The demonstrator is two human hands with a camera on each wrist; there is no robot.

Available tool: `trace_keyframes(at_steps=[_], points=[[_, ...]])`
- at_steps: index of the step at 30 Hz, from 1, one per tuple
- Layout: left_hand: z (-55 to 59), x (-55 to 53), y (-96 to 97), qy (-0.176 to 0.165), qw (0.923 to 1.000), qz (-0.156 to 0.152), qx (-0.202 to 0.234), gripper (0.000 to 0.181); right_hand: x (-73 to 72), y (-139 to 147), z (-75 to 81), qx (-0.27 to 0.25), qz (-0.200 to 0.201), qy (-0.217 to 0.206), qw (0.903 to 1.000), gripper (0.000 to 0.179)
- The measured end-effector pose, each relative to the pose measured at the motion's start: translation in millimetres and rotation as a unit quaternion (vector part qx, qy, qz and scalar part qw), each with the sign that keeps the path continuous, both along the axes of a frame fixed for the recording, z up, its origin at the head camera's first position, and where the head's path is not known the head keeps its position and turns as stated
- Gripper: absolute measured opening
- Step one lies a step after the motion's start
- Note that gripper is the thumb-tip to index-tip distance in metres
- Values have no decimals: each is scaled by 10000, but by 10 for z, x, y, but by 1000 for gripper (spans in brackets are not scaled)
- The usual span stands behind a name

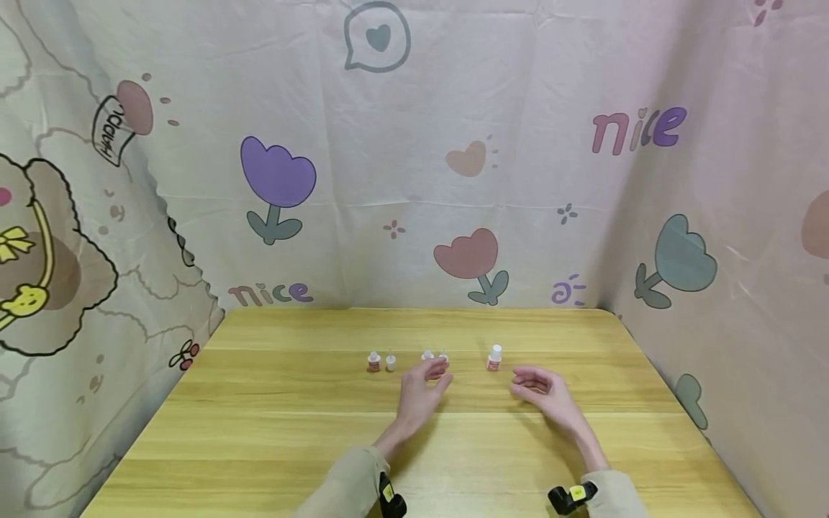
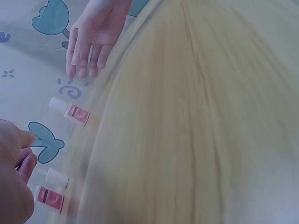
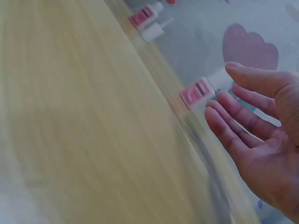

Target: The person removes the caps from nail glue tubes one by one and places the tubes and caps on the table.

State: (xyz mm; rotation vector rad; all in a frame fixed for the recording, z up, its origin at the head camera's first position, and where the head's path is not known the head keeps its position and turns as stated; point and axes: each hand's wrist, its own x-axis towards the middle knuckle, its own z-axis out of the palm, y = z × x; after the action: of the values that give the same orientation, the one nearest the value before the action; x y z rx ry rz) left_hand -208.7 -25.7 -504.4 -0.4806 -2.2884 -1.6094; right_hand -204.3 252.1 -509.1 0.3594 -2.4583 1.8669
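Note:
My left hand point(image 1: 421, 396) hovers with loosely bent fingers just in front of the middle small bottle point(image 1: 427, 355) and its removed white cap point(image 1: 443, 356), partly covering both. Nothing shows between its fingers. A capped white bottle with a pink label point(image 1: 495, 357) stands upright to the right. Beside and in front of it is my right hand point(image 1: 547, 396), fingers relaxed and apart from the bottle. The right wrist view shows this bottle point(image 3: 196, 93) just beyond the fingertips. Farther left stand an uncapped bottle point(image 1: 373, 362) and its cap point(image 1: 391, 363), thin applicator pointing up.
The bottles stand in a row on a wood-grain table point(image 1: 291, 446), toward its far side. A printed curtain point(image 1: 388, 158) hangs behind the back edge and along both sides.

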Motion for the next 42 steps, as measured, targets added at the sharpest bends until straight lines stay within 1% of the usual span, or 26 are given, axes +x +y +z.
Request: trace_keyframes(at_steps=[5,11,16,18,24,28,31,39,42], points=[[-8,-52,106,-140,9997,-187,-101,33,-19,119,-28,-12,156,-45,9999,46],[-33,-145,248,-338,9988,-335,57,36,-26,240,-40,-133,265,-152,9994,46],[-54,-223,390,-632,9969,-387,260,38,-30,306,-26,-199,252,-155,9994,48],[-67,-246,447,-785,9957,-413,281,40,-31,322,-21,-226,248,-142,9993,48],[-116,-312,596,-1090,9918,-542,383,45,-42,367,-34,-293,183,-214,9992,48],[-151,-342,668,-1196,9905,-511,455,45,-39,398,-55,-375,117,-274,9989,49],[-174,-355,718,-1267,9896,-473,488,44,-31,420,-75,-443,162,-294,9985,49],[-179,-400,840,-1468,9861,-394,665,42,-27,437,-107,-676,259,-324,9969,52],[-177,-415,875,-1454,9867,-376,615,41,-29,441,-106,-696,265,-306,9967,52]])
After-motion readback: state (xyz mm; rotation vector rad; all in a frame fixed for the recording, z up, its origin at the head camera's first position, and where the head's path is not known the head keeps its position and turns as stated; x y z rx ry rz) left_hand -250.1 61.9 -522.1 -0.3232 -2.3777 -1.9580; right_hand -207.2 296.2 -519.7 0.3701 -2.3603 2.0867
